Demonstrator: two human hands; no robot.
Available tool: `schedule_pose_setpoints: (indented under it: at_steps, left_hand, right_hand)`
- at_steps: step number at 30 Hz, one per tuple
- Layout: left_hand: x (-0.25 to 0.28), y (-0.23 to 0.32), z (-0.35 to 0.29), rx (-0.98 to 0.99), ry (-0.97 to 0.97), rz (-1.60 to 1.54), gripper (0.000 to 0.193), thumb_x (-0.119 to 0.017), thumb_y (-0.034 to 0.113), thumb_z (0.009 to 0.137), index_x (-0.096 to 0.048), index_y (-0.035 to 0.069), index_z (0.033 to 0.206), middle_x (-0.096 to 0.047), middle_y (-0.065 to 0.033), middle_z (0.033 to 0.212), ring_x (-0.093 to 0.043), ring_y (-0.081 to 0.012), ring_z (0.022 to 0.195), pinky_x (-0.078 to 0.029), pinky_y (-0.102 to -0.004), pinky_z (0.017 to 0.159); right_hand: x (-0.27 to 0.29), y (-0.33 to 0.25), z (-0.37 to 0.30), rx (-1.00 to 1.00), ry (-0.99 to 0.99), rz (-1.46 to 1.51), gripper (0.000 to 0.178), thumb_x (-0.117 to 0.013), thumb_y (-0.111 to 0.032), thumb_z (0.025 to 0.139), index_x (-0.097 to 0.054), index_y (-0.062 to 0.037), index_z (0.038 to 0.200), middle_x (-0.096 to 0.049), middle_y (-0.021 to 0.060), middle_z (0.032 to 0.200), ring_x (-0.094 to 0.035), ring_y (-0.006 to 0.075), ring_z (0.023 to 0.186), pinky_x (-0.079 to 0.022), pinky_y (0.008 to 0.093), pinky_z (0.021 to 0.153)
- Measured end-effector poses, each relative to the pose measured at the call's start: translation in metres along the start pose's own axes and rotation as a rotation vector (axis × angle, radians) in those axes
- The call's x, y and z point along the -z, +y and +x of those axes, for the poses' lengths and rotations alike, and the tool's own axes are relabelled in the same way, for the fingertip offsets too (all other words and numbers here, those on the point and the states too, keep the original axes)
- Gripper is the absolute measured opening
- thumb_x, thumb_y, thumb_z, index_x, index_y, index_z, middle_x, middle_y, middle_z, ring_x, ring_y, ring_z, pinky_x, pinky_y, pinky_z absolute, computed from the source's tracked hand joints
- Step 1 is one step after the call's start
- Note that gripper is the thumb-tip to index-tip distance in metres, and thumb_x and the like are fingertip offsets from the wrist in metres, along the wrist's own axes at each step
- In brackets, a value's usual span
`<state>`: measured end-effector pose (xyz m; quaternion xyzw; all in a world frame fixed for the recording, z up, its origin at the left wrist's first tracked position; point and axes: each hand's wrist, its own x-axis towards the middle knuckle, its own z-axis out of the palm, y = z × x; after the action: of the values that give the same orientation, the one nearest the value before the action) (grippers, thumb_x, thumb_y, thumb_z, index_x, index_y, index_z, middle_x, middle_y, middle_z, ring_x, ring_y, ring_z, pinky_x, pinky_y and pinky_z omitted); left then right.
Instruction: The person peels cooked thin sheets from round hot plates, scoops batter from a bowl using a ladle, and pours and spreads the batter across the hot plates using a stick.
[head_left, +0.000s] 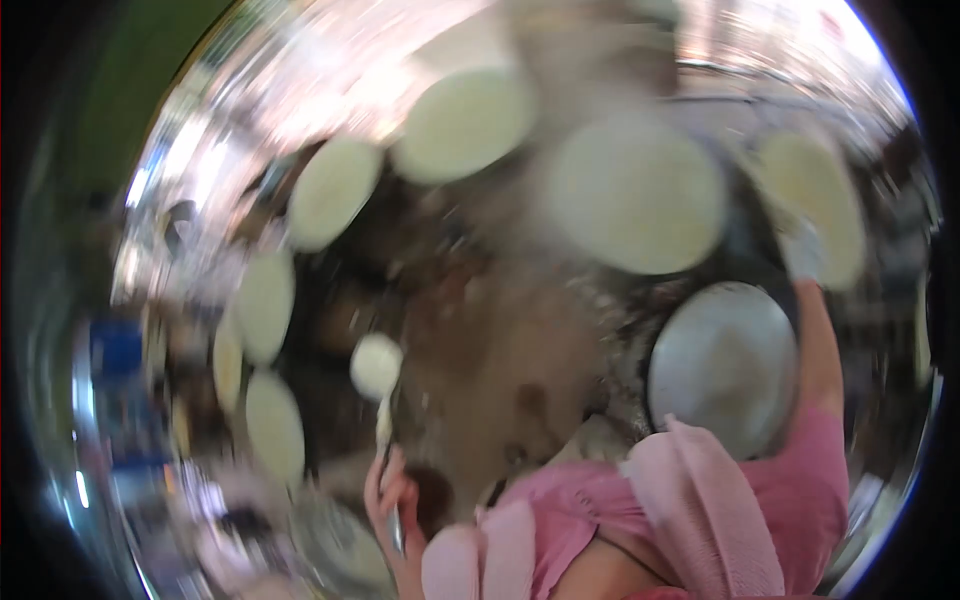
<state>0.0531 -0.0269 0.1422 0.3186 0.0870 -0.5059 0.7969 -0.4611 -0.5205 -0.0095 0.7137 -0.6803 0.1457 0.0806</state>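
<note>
A: Gripping what, the left hand (392, 500)?
B: It is closing round a spoon handle (385, 425), near left; pale dough ball (376, 365) above. Soft, sticky, I judge; hold low.
A: Right hand (802, 250)?
B: Reaching far right onto a pale disc (812, 205); grip unclear.

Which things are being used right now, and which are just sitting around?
In use:
- left hand gripping a long-handled tool with a pale round end
- right hand touching a pale flat disc

Sitting about:
- other pale flat discs
- round grey pan
- blurred blue thing
</note>
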Motion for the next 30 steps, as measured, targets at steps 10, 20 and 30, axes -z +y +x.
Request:
schedule_pose_setpoints:
  at_steps: [10,20,30]
  left_hand:
    - [0.155,0.061,-0.158,-0.314,0.199,-0.302,0.026,-0.035,0.015,0.097,-0.041,-0.008,0.107,-0.042,0.0007,0.065,-0.035,-0.0024,0.032,-0.025,-0.0193,0.036]
    - [0.387,0.148,-0.248,-0.195,1.032,0.539,0.024,-0.046,0.021,0.092,-0.055,0.001,0.084,-0.050,-0.0063,0.054,-0.048,-0.0198,0.039,-0.040,-0.0322,0.043]
    - [0.586,0.184,-0.170,-0.059,0.844,1.885,0.018,-0.046,0.007,0.081,-0.061,-0.003,0.084,-0.062,-0.0232,0.082,-0.063,-0.0373,0.077,-0.050,-0.0445,0.069]
  right_hand:
    - [-0.006,-0.274,-0.210,0.142,-0.724,1.152,0.052,-0.059,-0.002,0.081,-0.044,-0.0004,0.131,-0.050,0.0093,0.130,-0.051,0.0143,0.109,-0.041,0.0257,0.091]
    - [0.188,-0.588,-0.524,0.320,-2.066,0.776,0.033,-0.060,-0.018,0.085,-0.057,-0.0084,0.116,-0.060,0.0017,0.089,-0.052,0.0060,0.065,-0.041,0.0180,0.053]
    - [0.184,-0.723,-0.737,-0.356,-2.043,0.298,0.014,-0.048,-0.014,0.089,-0.046,-0.0140,0.075,-0.043,-0.0008,0.056,-0.039,0.0102,0.041,-0.029,0.0223,0.033]
